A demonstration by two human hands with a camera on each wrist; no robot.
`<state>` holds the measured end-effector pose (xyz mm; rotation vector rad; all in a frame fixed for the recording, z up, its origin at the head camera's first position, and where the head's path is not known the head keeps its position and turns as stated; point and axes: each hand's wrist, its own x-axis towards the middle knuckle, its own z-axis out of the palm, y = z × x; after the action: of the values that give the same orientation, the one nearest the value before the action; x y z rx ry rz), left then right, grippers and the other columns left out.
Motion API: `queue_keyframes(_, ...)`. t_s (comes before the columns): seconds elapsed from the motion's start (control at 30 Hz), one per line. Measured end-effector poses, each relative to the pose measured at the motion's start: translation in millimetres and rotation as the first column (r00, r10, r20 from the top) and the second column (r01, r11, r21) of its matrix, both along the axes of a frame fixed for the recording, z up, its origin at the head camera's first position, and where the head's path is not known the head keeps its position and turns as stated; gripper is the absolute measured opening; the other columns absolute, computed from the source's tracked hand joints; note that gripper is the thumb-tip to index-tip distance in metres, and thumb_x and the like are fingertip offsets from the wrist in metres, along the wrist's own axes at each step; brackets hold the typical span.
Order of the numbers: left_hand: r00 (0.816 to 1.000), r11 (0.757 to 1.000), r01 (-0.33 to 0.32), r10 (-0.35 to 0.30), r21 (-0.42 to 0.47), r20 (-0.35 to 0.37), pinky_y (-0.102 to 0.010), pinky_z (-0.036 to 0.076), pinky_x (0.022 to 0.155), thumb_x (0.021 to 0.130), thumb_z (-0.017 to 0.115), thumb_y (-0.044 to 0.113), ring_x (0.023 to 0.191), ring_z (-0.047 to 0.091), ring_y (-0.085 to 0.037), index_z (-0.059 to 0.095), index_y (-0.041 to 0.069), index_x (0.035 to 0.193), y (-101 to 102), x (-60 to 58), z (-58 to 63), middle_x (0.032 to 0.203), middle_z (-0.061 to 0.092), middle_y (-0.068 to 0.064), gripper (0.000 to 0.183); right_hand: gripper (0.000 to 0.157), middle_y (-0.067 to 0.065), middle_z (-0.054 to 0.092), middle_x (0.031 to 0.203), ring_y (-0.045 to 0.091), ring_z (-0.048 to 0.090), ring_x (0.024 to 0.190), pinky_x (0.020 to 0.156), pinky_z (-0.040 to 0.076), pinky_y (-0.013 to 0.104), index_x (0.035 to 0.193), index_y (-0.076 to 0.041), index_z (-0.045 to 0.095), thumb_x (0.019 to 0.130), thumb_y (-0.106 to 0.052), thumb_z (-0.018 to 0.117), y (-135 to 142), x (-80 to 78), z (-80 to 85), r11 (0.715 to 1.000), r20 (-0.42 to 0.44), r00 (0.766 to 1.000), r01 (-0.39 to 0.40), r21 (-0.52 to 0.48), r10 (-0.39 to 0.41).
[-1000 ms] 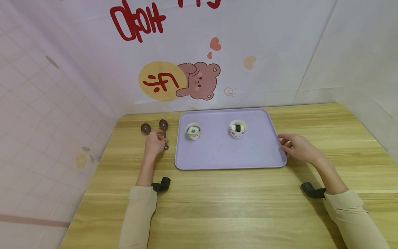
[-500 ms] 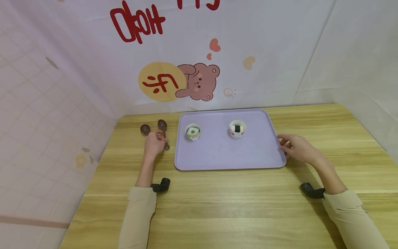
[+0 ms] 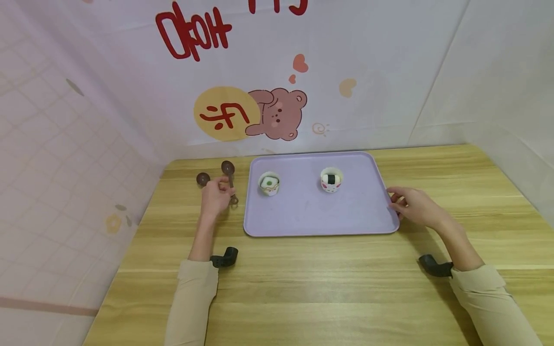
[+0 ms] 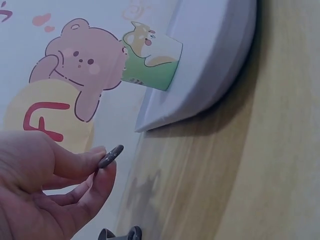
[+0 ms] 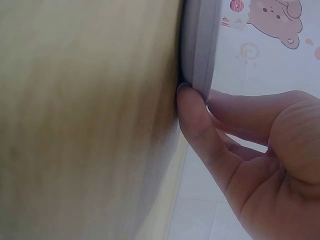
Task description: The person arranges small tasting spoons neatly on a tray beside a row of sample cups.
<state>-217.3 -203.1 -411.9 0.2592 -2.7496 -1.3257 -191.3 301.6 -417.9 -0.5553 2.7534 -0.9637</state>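
In the head view my left hand (image 3: 216, 196) pinches a dark brown spoon (image 3: 228, 167) by its handle, which ends in a ring. Close up in the left wrist view, the spoon's handle (image 4: 111, 156) sits between thumb and fingertip, above the tabletop. A second brown spoon (image 3: 203, 179) lies just left, its handle hidden behind the hand. At the far right, my right hand (image 3: 413, 205) grips the edge of a lilac tray (image 3: 311, 218), thumb and finger (image 5: 192, 107) on either side of its rim. The tray bears two patterned cups.
The left cup (image 3: 270, 189) holds a white piece with a green centre; the other cup (image 3: 331, 185) holds a white piece with a black band. A pale printed backdrop (image 3: 368, 110) rises behind the wooden table (image 3: 311, 288), with another wall (image 3: 65, 192) at left.
My left hand has lifted the spoon slightly, its bowl and handle end shifting up and a little right. The right hand and the tray have stayed in place.
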Motion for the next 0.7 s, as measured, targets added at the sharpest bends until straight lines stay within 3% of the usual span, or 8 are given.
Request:
queue_keyframes(0.23, 1.000, 1.000, 0.003, -0.003, -0.006, -0.016, -0.043, 0.054, 0.082, 0.094, 0.069, 0.006, 0.094, 0.068, -0.035, 0.060, -0.006, 0.131, 4.5, 2.4, 5.9, 0.102, 0.068, -0.023, 0.040, 0.042, 0.028, 0.064, 0.096, 0.029, 0.068, 0.076, 0.056, 0.058, 0.032, 0.129, 0.024, 0.045, 0.094, 0.009, 0.062, 2.4, -1.9, -1.7, 1.000, 0.013, 1.000, -0.003, -0.006, 0.003)
queue_keyframes(0.7, 0.999, 1.000, 0.009, -0.008, 0.016, -0.045, -0.042, 0.056, 0.083, 0.094, 0.068, 0.003, 0.095, 0.070, -0.034, 0.059, -0.006, 0.133, 16.2, 5.7, 15.4, 0.101, 0.069, -0.022, 0.040, 0.042, 0.028, 0.064, 0.097, 0.029, 0.067, 0.077, 0.056, 0.057, 0.032, 0.129, 0.024, 0.046, 0.093, 0.009, 0.063, 0.3, -0.2, 0.3, 1.000, 0.005, 1.000, 0.003, 0.009, -0.003)
